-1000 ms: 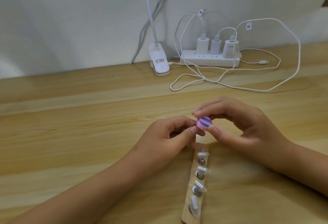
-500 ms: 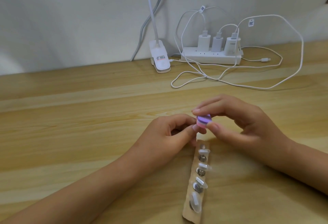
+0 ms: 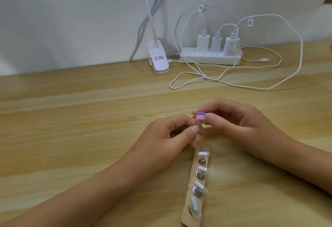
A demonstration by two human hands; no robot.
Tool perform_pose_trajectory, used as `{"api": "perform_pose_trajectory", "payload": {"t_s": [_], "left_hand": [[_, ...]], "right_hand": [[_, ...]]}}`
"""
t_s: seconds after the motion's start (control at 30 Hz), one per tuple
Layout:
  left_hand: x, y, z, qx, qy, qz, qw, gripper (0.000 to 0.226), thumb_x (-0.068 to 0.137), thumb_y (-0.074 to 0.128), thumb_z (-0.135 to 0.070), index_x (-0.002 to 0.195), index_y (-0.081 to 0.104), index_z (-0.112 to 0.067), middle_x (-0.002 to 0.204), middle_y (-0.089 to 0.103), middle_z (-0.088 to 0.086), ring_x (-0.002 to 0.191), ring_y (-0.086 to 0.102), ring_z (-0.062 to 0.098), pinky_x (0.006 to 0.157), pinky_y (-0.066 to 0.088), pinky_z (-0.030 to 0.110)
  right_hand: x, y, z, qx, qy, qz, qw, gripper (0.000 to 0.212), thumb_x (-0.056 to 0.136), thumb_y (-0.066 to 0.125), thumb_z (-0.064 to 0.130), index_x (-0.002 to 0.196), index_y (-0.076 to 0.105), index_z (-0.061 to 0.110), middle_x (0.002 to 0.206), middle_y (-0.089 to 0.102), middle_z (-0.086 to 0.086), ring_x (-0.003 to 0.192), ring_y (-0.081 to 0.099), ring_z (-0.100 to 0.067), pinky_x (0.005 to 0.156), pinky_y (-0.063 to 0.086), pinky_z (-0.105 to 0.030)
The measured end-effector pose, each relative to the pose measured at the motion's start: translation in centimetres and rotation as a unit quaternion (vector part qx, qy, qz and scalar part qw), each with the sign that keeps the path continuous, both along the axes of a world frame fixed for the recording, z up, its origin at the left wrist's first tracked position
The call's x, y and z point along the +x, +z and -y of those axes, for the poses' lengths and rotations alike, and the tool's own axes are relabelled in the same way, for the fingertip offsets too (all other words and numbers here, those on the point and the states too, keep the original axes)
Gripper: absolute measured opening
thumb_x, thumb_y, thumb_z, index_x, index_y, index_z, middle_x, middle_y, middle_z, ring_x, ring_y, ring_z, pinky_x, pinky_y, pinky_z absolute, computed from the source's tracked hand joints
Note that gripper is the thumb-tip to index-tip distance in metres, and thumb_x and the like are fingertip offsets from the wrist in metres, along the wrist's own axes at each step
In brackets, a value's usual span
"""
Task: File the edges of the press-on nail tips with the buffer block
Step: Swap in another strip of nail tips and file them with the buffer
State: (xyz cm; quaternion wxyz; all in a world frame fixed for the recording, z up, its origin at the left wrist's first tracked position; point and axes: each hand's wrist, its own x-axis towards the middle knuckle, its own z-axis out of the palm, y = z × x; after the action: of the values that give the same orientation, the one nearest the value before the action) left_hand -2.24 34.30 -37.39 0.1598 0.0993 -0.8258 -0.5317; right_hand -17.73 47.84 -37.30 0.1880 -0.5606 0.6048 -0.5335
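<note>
Pinching buffer block (image 3: 200, 115), right hand (image 3: 239, 124) grip; left hand (image 3: 167, 137) grip seemingly pinching clear nail tip (image 3: 199, 123) just below block.

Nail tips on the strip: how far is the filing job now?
Done: cannot tell; filed edges are too small to see. In hand: the left hand pinches one clear nail tip under the buffer block, held by the right hand. Left: possibly four tips on the wooden strip.
</note>
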Motion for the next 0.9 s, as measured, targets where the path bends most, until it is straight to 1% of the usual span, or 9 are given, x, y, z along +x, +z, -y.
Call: {"api": "perform_pose_trajectory", "payload": {"t_s": [0.1,0.23,0.33,0.43,0.5,0.63,0.7,0.8,0.9], "left_hand": [[0.01,0.07,-0.04,0.009,0.005,0.001,1.0,0.015,0.096,0.058,-0.021,0.092,0.073,-0.022,0.068,0.065,-0.007,0.075,0.064,0.017,0.078,0.049,0.035],[0.03,0.02,-0.09,0.001,0.006,-0.001,1.0,0.015,0.096,0.059,-0.021,0.091,0.073,-0.023,0.066,0.065,-0.01,0.075,0.062,0.021,0.075,0.048,0.035],[-0.01,0.07,-0.05,0.006,0.004,-0.002,1.0,0.014,0.095,0.059,-0.024,0.091,0.073,-0.024,0.067,0.065,-0.009,0.077,0.063,0.024,0.074,0.048,0.036],[0.0,-0.02,0.01,0.004,0.002,-0.004,1.0,0.014,0.096,0.059,-0.021,0.091,0.072,-0.022,0.067,0.065,-0.009,0.073,0.062,0.015,0.079,0.049,0.036],[0.02,-0.04,0.0,0.004,0.003,-0.004,1.0,0.015,0.097,0.059,-0.021,0.091,0.072,-0.022,0.067,0.065,-0.009,0.074,0.063,0.007,0.079,0.049,0.034],[0.06,-0.02,0.0,-0.002,0.004,-0.006,1.0,0.015,0.097,0.058,-0.021,0.09,0.072,-0.024,0.068,0.065,-0.01,0.075,0.062,0.008,0.081,0.049,0.038],[0.04,-0.08,0.02,-0.005,0.003,-0.006,1.0,0.016,0.098,0.058,-0.021,0.09,0.071,-0.024,0.068,0.065,-0.01,0.075,0.062,0.012,0.082,0.049,0.041],[0.05,-0.05,0.06,-0.005,0.003,-0.007,1.0,0.016,0.098,0.058,-0.02,0.09,0.071,-0.024,0.068,0.065,-0.01,0.074,0.062,0.007,0.08,0.05,0.035],[0.02,-0.11,0.08,-0.008,0.006,-0.006,1.0,0.016,0.098,0.057,-0.019,0.09,0.071,-0.023,0.068,0.064,-0.01,0.074,0.061,0.004,0.079,0.049,0.034]], "right_hand": [[-0.03,-0.03,0.04,-0.024,-0.006,-0.036,0.999,0.022,0.09,0.064,0.027,0.107,0.069,0.014,0.102,0.072,0.003,0.098,0.068,-0.012,0.086,0.05,-0.018],[0.02,0.1,-0.01,-0.004,0.004,0.009,1.0,0.024,0.088,0.064,0.034,0.105,0.071,0.019,0.101,0.073,0.004,0.097,0.069,-0.009,0.084,0.05,-0.017],[0.0,0.03,-0.02,-0.016,-0.004,-0.026,1.0,0.02,0.092,0.066,0.026,0.107,0.07,0.015,0.103,0.072,0.001,0.099,0.068,-0.013,0.087,0.051,-0.019],[0.01,0.04,0.08,0.004,-0.002,0.017,1.0,0.014,0.092,0.066,0.028,0.103,0.071,0.021,0.1,0.074,0.004,0.095,0.07,-0.009,0.083,0.05,-0.018],[-0.06,-0.02,-0.02,-0.011,-0.01,-0.006,1.0,0.016,0.093,0.063,0.028,0.105,0.07,0.019,0.101,0.073,0.004,0.096,0.069,-0.01,0.084,0.05,-0.018],[-0.07,-0.08,0.12,0.019,-0.001,0.015,1.0,0.016,0.09,0.063,0.031,0.102,0.071,0.026,0.099,0.074,0.006,0.095,0.069,-0.009,0.083,0.051,-0.02],[-0.16,-0.26,0.2,0.006,-0.006,0.006,1.0,0.017,0.091,0.063,0.03,0.104,0.07,0.024,0.102,0.074,0.003,0.097,0.07,-0.012,0.086,0.052,-0.022],[-0.18,-0.23,0.2,0.026,-0.002,0.016,1.0,0.016,0.089,0.062,0.031,0.103,0.071,0.027,0.1,0.074,0.004,0.095,0.07,-0.01,0.083,0.052,-0.021],[-0.18,-0.19,0.19,0.003,-0.005,0.01,1.0,0.018,0.089,0.064,0.032,0.104,0.071,0.024,0.102,0.074,0.003,0.097,0.07,-0.011,0.084,0.051,-0.019]]}}
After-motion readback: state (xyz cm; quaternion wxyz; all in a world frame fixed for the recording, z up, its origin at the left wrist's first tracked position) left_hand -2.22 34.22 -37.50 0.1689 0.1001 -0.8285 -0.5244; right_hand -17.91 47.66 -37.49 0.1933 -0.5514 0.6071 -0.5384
